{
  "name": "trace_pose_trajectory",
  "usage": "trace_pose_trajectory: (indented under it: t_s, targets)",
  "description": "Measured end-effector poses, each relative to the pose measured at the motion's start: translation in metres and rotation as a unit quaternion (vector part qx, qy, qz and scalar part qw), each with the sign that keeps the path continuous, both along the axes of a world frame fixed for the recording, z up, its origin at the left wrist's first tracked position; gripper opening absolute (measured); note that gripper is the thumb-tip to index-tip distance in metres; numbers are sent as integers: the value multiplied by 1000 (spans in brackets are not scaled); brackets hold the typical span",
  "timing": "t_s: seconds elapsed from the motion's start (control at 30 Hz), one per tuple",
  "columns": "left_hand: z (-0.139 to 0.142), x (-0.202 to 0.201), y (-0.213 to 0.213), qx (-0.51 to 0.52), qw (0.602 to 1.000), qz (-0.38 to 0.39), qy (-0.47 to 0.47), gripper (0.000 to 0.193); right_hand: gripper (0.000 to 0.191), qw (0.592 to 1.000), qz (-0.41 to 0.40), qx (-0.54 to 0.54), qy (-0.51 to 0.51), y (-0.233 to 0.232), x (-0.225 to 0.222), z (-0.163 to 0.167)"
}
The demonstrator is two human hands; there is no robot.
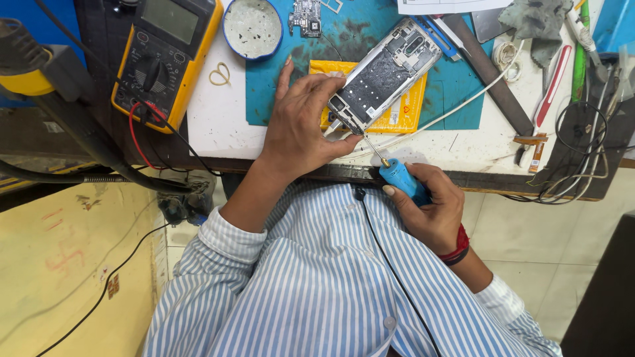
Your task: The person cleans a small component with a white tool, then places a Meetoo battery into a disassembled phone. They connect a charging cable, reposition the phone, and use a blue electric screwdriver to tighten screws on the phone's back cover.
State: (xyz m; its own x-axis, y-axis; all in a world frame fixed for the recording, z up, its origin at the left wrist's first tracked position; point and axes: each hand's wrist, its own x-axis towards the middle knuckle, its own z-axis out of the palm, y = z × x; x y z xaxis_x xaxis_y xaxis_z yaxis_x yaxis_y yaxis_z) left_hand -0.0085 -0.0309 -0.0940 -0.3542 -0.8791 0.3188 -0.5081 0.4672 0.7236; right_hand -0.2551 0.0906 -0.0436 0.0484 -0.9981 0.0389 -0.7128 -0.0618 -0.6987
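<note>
— Where did that opened phone (383,76) lie?
— Tilted on the white surface (218,116), long axis running from lower left up to upper right, bare metal frame showing.
— And the grips?
— Left hand (301,122) closed on its lower end. Right hand (426,205) wrapped tight round a blue-handled screwdriver (395,173), thin steel tip touching the phone's bottom corner.
— Underneath?
— A yellow pad (403,109) on a teal mat (456,86).

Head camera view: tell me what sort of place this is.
Most likely a phone repair bench. The left hand steadies an opened phone on a blue mat, while the right hand works a blue-handled screwdriver at its lower end. A yellow multimeter sits close by.
</note>
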Motion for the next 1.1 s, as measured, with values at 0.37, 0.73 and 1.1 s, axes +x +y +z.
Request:
trace_pose_trajectory:
  t_s: [0.37, 0.73, 1.1]
  targets:
    - [1, 0, -1, 4, 1000, 0, 12, 85, 37, 976, -50, 117, -179, 6, -1, -9]
    - [0, -1, -1, 2, 1000, 2, 5, 83, 38, 975, -41, 102, -191, 5, 0, -11]
    - [-2, -1, 0, -1, 1000, -1, 7, 82, 39, 991, -33, 73, -104, -1, 7, -5]
